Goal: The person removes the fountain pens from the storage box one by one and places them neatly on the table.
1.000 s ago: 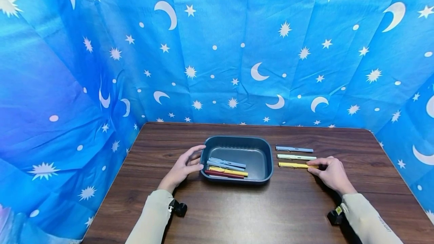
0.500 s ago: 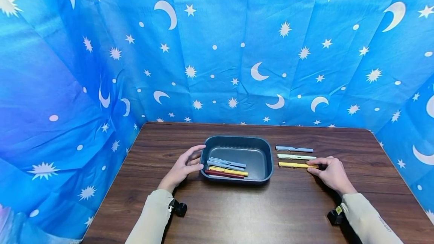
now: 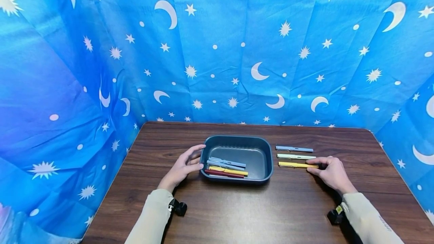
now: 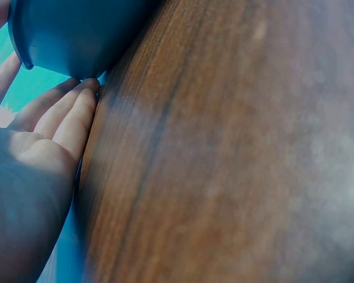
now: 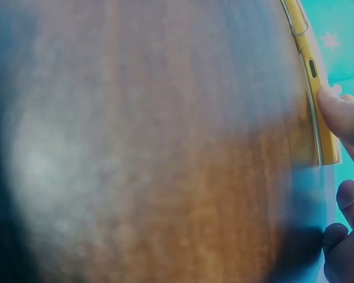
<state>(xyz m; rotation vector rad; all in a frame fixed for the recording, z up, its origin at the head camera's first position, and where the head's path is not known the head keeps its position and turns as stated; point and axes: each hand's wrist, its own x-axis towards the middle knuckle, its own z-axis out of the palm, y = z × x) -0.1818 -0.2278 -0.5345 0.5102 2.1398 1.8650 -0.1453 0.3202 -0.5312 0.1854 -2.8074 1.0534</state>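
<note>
My right hand (image 3: 330,172) pinches the right end of a yellow fountain pen (image 3: 291,165) lying on the table. Up close in the right wrist view, this yellow pen (image 5: 307,59) shows its wire clip and ink window, thumb against the barrel. Above it lie a pale green pen (image 3: 291,157) and a blue-grey pen (image 3: 294,149), parallel to it. My left hand (image 3: 181,170) touches the left side of a dark tray (image 3: 260,166), fingers spread; in the left wrist view its fingertips meet the wall low down. Inside lie blue pens (image 3: 227,163), a yellow pen (image 3: 234,171) and a dark red pen (image 3: 223,174).
The brown wooden table (image 3: 237,214) carries the tray and the row of pens to its right. A blue curtain (image 3: 217,59) with moons and stars hangs behind the table and along its sides. Black wrist cameras sit on both cuffs, the right one (image 3: 335,217) near the tabletop.
</note>
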